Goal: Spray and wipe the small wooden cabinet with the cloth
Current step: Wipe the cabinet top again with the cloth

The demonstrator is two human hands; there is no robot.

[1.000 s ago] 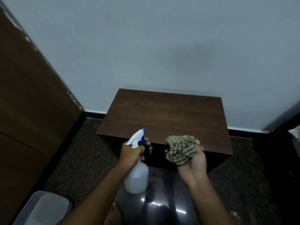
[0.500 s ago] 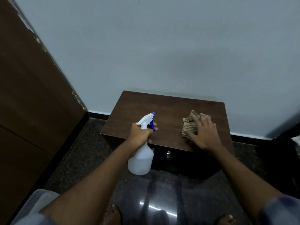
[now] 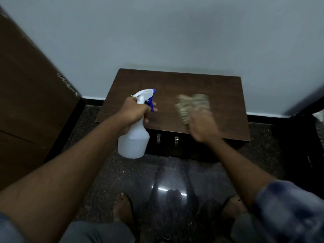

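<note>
View from the head camera, which I watch from a remote station. The small wooden cabinet (image 3: 175,81) stands on the dark speckled floor (image 3: 98,172) against the pale wall (image 3: 175,32), its brown top facing me and two metal handles (image 3: 158,138) showing on its near front. The left hand (image 3: 133,113) is clenched round the neck of the spray bottle (image 3: 134,142), one finger lying on the blue trigger (image 3: 151,104); the bottle hangs upright in front of the near left corner of the cabinet, nozzle pointing right over the top. The side of the bottle turned to me is plain translucent white. The right hand (image 3: 203,128) lies on the striped cloth (image 3: 191,106), which rests on the cabinet top a little right of centre; both are smeared by motion, so I cannot tell whether the fingers grip the cloth or press it flat. A blue sleeve (image 3: 289,207) shows at the near right, a bare foot (image 3: 122,207) below, and a tall brown wooden panel (image 3: 26,102) at the left. Compared with half a second ago, the cloth and right hand have shifted left from the right part of the top, while the bottle keeps its place at the near left corner.
</note>
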